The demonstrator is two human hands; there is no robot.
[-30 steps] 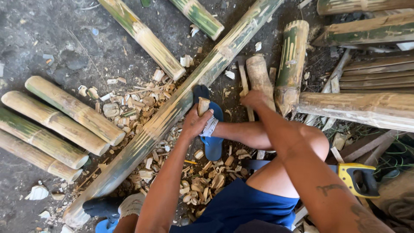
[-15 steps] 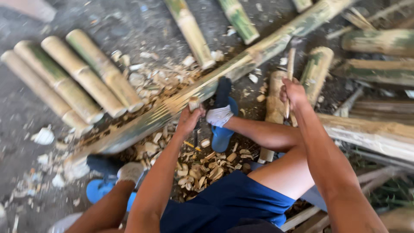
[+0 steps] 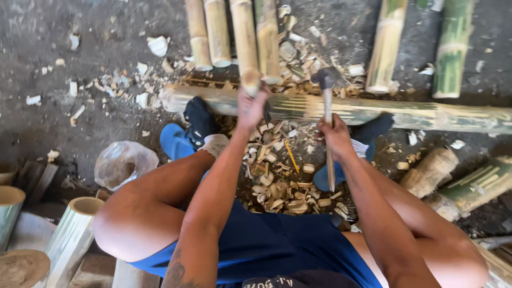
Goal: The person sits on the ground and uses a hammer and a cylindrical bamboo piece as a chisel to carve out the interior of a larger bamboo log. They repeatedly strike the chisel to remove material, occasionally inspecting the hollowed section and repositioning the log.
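The left hand [image 3: 250, 106] presses on the long bamboo pole [image 3: 405, 113] lying crosswise; the right hand [image 3: 336, 136] grips a hammer [image 3: 327, 106] whose head rests just above that pole.

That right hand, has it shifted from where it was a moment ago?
Yes. The right hand was off beyond the long bamboo pole, by the short logs; now it grips a hatchet on the near side, the blade over the pole.

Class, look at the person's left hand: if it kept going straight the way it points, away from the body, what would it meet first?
The left hand already rests on the long bamboo pole lying crosswise. Straight beyond it, the cut end of a shorter bamboo piece comes first, almost touching the fingers, though depth is unclear.
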